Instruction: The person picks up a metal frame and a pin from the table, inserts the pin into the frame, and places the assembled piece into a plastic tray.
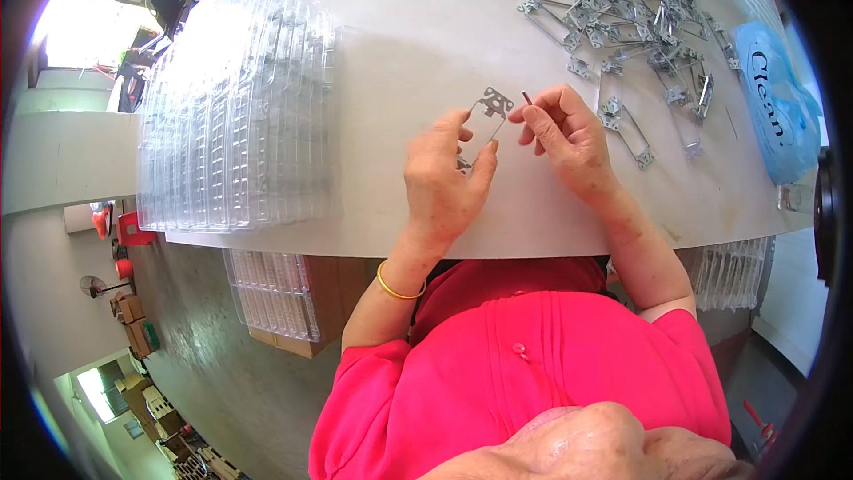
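In the head view my left hand (447, 173) grips a thin metal bracket frame (493, 101) by its sides, thumb on one side and fingers on the other. The bracket's cut-out end plate points away from me, and its near end is partly covered by my fingers. Just to the right, my right hand (569, 138) pinches a small dark rod-like piece (527, 98) between thumb and fingers. The rod's tip is close to the bracket's end plate; a gap shows between them. Both hands are above the white table (382, 80).
A heap of similar metal brackets (653, 22) spreads over the back right. Tall stacked clear plastic trays (235, 116) stand on the left. A blue bag (775, 98) marked "Clean" lies at the right edge. More trays (271, 293) rest on a cardboard box below the table.
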Action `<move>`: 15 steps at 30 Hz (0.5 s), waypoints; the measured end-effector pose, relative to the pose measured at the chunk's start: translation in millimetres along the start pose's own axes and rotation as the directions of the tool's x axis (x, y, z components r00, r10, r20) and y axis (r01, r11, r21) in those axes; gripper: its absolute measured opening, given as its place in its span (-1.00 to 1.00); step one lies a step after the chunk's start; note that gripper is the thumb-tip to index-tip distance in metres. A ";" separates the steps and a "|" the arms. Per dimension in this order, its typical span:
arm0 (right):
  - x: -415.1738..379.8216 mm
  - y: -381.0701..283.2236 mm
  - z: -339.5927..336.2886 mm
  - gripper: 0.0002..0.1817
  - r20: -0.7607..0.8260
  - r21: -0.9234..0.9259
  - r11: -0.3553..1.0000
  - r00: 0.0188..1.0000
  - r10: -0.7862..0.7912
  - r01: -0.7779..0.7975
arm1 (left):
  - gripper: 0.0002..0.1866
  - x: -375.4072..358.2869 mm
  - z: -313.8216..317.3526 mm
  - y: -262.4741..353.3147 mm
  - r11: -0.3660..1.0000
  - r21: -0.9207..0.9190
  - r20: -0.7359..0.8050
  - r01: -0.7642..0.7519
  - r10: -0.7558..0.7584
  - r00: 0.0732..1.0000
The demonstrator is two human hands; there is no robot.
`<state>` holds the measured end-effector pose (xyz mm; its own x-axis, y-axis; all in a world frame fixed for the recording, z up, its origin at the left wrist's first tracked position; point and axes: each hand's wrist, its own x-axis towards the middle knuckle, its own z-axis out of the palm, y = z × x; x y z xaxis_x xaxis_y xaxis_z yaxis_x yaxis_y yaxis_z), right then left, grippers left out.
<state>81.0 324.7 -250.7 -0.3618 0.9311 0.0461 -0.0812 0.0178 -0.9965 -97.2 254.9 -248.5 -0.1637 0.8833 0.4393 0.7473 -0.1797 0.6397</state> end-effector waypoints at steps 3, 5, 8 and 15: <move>-0.5 1.0 -0.4 -0.85 -0.008 -0.024 0.999 0.999 -0.048 0.048 | -0.48 -2.5 3.9 1.9 0.999 0.014 0.035 -0.047 0.047 0.998; -0.7 1.5 -1.0 -0.84 0.003 -0.023 0.999 0.999 -0.048 0.048 | -0.48 -4.6 6.4 3.1 0.999 0.000 0.062 -0.038 0.038 0.997; 0.2 2.5 -2.5 -0.83 -0.013 -0.023 0.999 0.999 -0.047 0.046 | -0.49 -2.6 1.2 12.0 0.995 -0.093 0.135 0.035 -0.022 0.991; -2.7 -2.7 -4.2 -0.83 0.105 -0.011 0.998 0.992 -0.066 0.068 | -0.63 21.1 -16.4 8.7 0.868 -0.421 0.292 0.265 -0.147 0.945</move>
<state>86.1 323.7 -248.4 -0.4514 0.8843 0.1190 -0.0954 0.0848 -0.9918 -104.7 264.9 -223.3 -0.0766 0.9876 0.1370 0.3343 -0.1040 0.9367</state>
